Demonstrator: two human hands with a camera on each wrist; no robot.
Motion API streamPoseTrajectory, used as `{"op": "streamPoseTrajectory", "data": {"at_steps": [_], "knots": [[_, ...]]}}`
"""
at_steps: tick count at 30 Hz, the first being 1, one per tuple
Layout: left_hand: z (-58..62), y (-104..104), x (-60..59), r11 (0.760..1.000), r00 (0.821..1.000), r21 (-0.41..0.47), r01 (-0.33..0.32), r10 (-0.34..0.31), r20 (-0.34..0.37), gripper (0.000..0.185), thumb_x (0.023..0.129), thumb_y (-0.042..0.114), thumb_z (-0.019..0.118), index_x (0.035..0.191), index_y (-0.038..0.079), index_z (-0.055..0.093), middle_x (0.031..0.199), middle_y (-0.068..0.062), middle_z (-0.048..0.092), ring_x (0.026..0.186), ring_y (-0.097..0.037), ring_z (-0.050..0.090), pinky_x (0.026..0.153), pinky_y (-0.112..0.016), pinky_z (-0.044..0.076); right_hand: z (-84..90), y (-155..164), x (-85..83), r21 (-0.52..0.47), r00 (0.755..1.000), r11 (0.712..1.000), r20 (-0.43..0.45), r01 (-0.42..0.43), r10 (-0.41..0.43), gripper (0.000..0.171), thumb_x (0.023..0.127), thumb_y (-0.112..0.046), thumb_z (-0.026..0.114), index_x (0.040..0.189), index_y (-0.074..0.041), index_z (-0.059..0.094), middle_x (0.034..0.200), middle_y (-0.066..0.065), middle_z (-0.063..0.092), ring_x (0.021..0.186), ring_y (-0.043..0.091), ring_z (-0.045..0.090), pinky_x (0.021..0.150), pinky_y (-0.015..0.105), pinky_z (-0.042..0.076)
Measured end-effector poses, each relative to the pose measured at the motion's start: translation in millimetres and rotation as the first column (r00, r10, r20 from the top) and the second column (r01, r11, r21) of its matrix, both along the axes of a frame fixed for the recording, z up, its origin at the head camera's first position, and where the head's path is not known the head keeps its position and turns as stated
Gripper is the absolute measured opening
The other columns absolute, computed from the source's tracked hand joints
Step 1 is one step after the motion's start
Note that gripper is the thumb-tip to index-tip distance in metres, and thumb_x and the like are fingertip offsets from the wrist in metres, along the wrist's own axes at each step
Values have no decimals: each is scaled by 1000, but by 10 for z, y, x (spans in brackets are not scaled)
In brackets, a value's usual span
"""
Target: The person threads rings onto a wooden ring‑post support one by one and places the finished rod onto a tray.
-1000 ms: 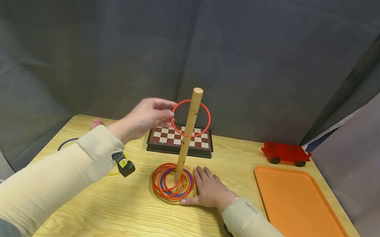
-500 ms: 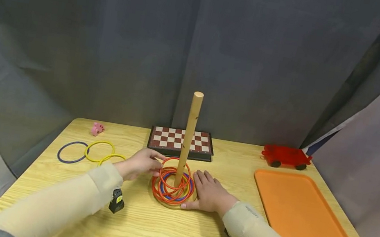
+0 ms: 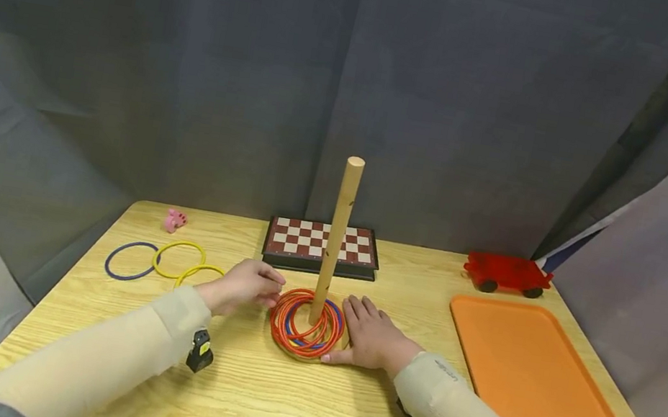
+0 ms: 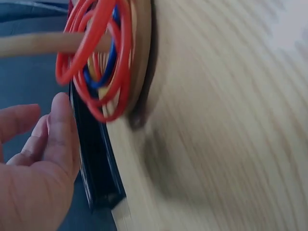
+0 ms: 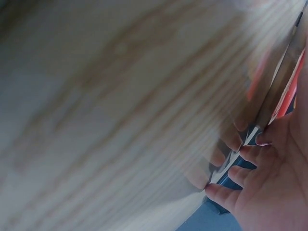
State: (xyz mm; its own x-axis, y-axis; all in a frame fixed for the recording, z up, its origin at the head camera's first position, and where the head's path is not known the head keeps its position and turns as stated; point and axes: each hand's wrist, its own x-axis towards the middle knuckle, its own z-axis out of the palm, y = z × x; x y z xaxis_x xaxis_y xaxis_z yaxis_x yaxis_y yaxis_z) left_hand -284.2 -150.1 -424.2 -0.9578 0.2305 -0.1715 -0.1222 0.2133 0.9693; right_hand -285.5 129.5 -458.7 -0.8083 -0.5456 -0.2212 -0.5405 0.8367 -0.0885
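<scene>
A wooden post [image 3: 339, 231] rises from a round base [image 3: 345, 341] in the middle of the table. Red, blue and yellow plastic rings [image 3: 282, 328] lie in a loose pile around the post's foot. Just left of the pile is my left hand [image 3: 244, 287], its fingers relaxed and holding nothing. In the left wrist view, a gap shows between those fingers [image 4: 61, 125] and the red rings [image 4: 126, 72]. My right hand [image 3: 374, 339] lies with spread fingers against the right side of the base, thumb at its front edge.
One blue ring [image 3: 113, 271] and two yellow rings [image 3: 202, 253] lie on the left, near a small pink toy [image 3: 175, 220]. Behind the post sits a chessboard [image 3: 294, 250]. A red toy cart [image 3: 506, 273] and an orange tray [image 3: 547, 395] are at right.
The red ring in my left hand came down along the post, and my fingers let it go onto the pile. My left hand then drew slightly left. My right hand stayed at the base.
</scene>
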Motion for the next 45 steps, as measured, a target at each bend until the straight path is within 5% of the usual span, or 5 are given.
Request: {"op": "streamPoseTrajectory", "data": {"at_steps": [6, 17, 24, 36, 45], "knots": [[50, -418, -98, 997, 996, -26, -76, 75, -44, 29, 106, -1, 52, 128, -18, 56, 115, -22, 62, 105, -33, 65, 95, -40, 58, 7, 15, 0, 4, 1000, 1000, -4, 3, -3, 116, 87, -79, 60, 162, 2, 23, 167, 23, 22, 153, 44, 19, 119, 62, 28], [126, -1556, -210, 953, 947, 10, -304, 303, -111, 47, 109, 13, 50, 143, -18, 39, 122, -12, 55, 93, -4, 61, 91, -23, 56, -23, 19, 0, -10, 1000, 1000, -3, 5, -5, 117, 87, -79, 60, 162, 2, 23, 167, 22, 22, 153, 44, 18, 119, 62, 27], [46, -1937, -154, 932, 930, -44, -360, 355, -94, 55, 111, 18, 45, 149, -19, 31, 139, -23, 46, 98, -4, 58, 99, -27, 53, -15, 17, 7, -17, 1000, 1000, -5, 10, -10, 116, 87, -78, 62, 162, 3, 23, 166, 23, 22, 152, 44, 19, 118, 63, 28], [-300, -1791, -40, 972, 972, -22, -235, 235, -9, 44, 108, 8, 50, 138, -22, 40, 119, -16, 59, 97, -8, 63, 92, -27, 57, -14, 14, -4, -31, 1000, 999, 1, 10, -10, 116, 87, -76, 63, 161, 4, 23, 166, 24, 22, 153, 45, 18, 118, 63, 27], [-419, -1680, -30, 957, 970, -161, -242, 240, -33, 40, 104, 5, 56, 134, -21, 47, 125, -26, 57, 96, -15, 65, 83, -27, 59, -33, 8, -20, -28, 1000, 1000, -9, 1, -2, 117, 87, -77, 62, 161, 3, 23, 166, 24, 23, 152, 46, 19, 118, 64, 28]]}}
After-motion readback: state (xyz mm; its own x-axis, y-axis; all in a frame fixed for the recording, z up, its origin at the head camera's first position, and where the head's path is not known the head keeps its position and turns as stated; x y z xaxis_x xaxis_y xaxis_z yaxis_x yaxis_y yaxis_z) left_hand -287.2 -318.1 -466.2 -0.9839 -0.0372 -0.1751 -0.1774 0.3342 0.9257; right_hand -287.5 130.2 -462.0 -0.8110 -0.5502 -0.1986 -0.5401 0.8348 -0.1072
